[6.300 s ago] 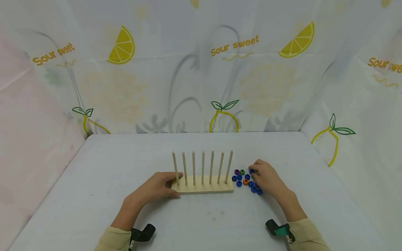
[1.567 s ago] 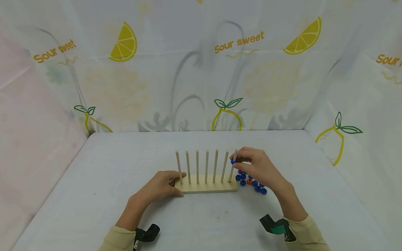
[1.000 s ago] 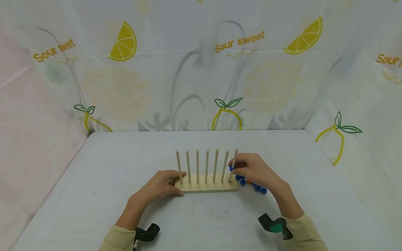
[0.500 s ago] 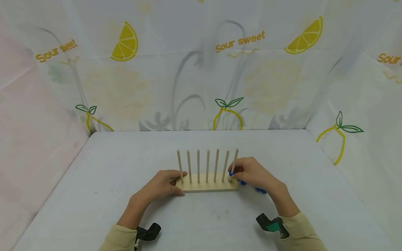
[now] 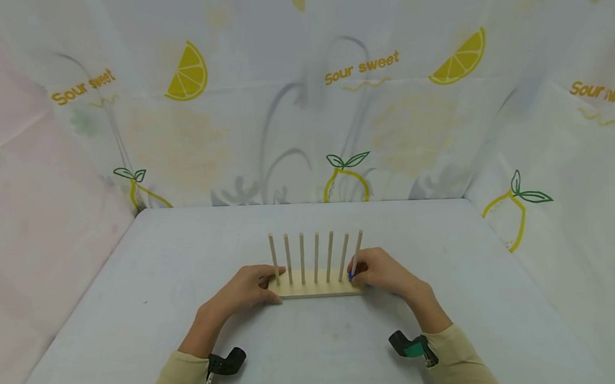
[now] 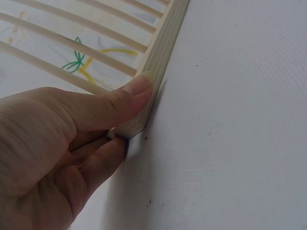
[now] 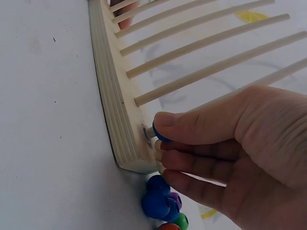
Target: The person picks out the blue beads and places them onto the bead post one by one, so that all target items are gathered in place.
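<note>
A pale wooden base (image 5: 317, 292) with several upright pegs lies on the white table. My left hand (image 5: 242, 287) grips its left end; in the left wrist view the thumb of that hand (image 6: 81, 124) presses the base's edge (image 6: 156, 62). At the rightmost peg (image 5: 358, 251), my right hand (image 5: 385, 271) pinches a blue bead (image 5: 350, 275). In the right wrist view this bead (image 7: 159, 134) is on the peg just above the base (image 7: 120, 110), partly hidden by the thumb of the right hand (image 7: 230, 143).
Beside the base's right end, blue beads (image 7: 156, 203), a purple bead (image 7: 176, 199), a green bead (image 7: 181, 221) and an orange bead (image 7: 169, 226) lie close together; the right hand mostly covers them in the head view. A patterned cloth (image 5: 284, 130) hangs behind the table.
From the loose beads, my right hand has brought a blue bead to the rightmost peg and lowered it down that peg close to the base. The left hand keeps its grip on the base.
</note>
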Motion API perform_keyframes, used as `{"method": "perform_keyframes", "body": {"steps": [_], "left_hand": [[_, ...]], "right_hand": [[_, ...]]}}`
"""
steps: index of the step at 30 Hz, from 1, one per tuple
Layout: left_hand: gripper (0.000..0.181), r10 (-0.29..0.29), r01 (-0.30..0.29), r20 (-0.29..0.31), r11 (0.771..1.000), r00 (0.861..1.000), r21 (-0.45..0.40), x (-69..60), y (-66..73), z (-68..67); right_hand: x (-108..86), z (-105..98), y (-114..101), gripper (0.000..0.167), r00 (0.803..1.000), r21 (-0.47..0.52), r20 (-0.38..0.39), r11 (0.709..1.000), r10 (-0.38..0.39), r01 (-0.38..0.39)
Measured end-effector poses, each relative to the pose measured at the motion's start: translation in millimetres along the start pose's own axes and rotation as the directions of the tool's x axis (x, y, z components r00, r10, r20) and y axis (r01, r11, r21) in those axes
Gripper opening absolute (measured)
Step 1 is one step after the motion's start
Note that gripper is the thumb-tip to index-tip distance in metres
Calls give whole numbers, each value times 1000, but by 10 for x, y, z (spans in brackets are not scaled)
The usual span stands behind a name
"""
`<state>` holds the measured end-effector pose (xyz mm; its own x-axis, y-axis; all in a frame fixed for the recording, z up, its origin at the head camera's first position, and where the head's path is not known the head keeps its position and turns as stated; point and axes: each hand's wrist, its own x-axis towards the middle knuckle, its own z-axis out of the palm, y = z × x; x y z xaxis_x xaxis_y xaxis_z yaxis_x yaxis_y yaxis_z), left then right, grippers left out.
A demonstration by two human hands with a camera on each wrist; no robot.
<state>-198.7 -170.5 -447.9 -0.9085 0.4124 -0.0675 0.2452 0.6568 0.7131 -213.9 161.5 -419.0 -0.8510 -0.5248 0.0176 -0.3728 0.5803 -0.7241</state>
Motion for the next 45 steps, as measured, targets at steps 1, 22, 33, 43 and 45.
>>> {"method": "perform_keyframes", "body": {"steps": [1, 22, 33, 43, 45], "left_hand": [[63, 0, 0, 2, 1000, 1000, 1, -2, 0, 1], [62, 14, -14, 0, 1000, 1000, -5, -5, -10, 3], [63, 10, -10, -3, 1000, 1000, -5, -2, -19, 21], [62, -6, 5, -7, 1000, 1000, -21, 6, -12, 19], [63, -8, 8, -6, 1000, 1000, -21, 3, -14, 18]], "right_hand": [[5, 11, 12, 10, 1000, -7, 4, 1000, -6, 6], [18, 55, 10, 10, 1000, -101, 8, 995, 23, -23], [-35, -66, 23, 14, 999, -161, -21, 986, 37, -40], [-65, -162, 77, 17, 995, -153, -77, 985, 69, -81], [-68, -172, 81, 17, 993, -169, -91, 982, 72, -86]]}}
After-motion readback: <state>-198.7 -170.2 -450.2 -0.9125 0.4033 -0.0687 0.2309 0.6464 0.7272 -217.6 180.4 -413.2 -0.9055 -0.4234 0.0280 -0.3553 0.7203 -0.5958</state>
